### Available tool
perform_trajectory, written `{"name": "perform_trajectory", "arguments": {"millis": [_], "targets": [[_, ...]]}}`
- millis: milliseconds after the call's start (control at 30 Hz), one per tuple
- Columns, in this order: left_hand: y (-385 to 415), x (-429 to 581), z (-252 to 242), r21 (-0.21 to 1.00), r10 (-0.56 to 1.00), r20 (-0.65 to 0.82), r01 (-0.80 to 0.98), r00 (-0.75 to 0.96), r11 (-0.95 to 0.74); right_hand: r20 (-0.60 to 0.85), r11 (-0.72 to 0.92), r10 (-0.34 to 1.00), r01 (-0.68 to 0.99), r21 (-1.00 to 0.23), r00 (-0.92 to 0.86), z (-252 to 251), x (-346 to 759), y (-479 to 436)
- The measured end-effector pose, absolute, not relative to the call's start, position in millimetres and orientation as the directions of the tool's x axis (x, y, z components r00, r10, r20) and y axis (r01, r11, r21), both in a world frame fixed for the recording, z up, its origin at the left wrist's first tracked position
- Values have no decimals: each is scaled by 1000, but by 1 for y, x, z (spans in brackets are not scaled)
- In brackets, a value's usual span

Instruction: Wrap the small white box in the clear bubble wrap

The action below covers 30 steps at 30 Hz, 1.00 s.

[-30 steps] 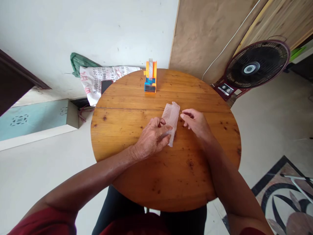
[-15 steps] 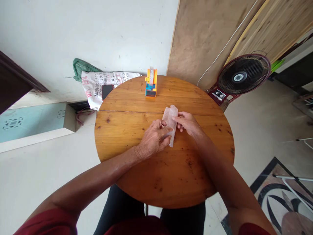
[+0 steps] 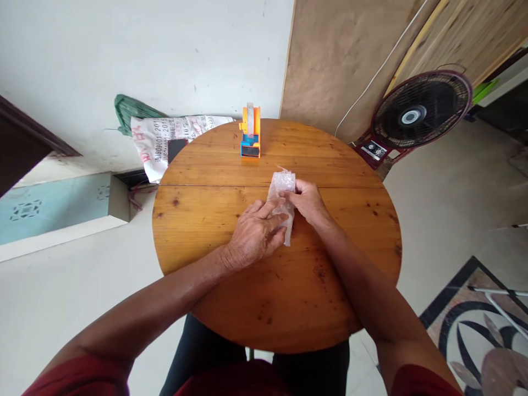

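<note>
A small bundle of translucent bubble wrap (image 3: pixel 284 181) lies upright in the view on the round wooden table (image 3: pixel 198 220), between both hands. My left hand (image 3: pixel 260 225) rests on its lower left part, with the fingers pressed over the wrap. On the upper right side, my right hand (image 3: pixel 306 201) grips the wrap's edge, thumb on top and fingers curled beside it. Whatever the wrap may contain is hidden. Beyond the hands, near the far edge of the table, stands an orange and blue tape dispenser (image 3: pixel 251 132) with a roll of clear tape.
A white printed sack (image 3: pixel 152 144) and a green bag (image 3: pixel 128 113) are behind the table at the left. A dark red fan (image 3: pixel 413 116) stands past the right edge. The wall (image 3: pixel 206 55) rises behind the table.
My right hand has shifted slightly left over the wrap, and its thumb lies further across. The wrap's top now looks flatter and folded over. The camera view has shifted a little.
</note>
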<state>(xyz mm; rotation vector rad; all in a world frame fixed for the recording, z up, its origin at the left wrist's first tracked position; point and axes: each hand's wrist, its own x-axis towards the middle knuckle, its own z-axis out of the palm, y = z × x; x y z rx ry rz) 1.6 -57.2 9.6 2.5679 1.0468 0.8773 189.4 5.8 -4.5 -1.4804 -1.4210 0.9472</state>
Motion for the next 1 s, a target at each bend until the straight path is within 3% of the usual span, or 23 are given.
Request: {"name": "perform_trajectory", "arguments": {"millis": [233,367,467,633,867,1000], "targets": [[-55,1,15,406,652,410,512,637,-757,111,55,991,522,-851,76,-8,188,9],[-55,1,17,415,659,394,515,641,-750,133,71,988,539,-839,76,-5,186,7],[-55,1,17,420,663,397,517,634,-746,94,49,992,421,-906,86,-3,183,4],[-55,0,15,421,661,416,512,625,-749,-10,-16,996,74,-997,86,0,178,-2],[-54,1,10,432,652,459,490,603,-757,-104,-94,994,-282,-955,22,4,176,-7],[-54,1,10,435,643,468,476,606,-765,-116,-120,993,-386,-915,-33,2,174,-8]]}}
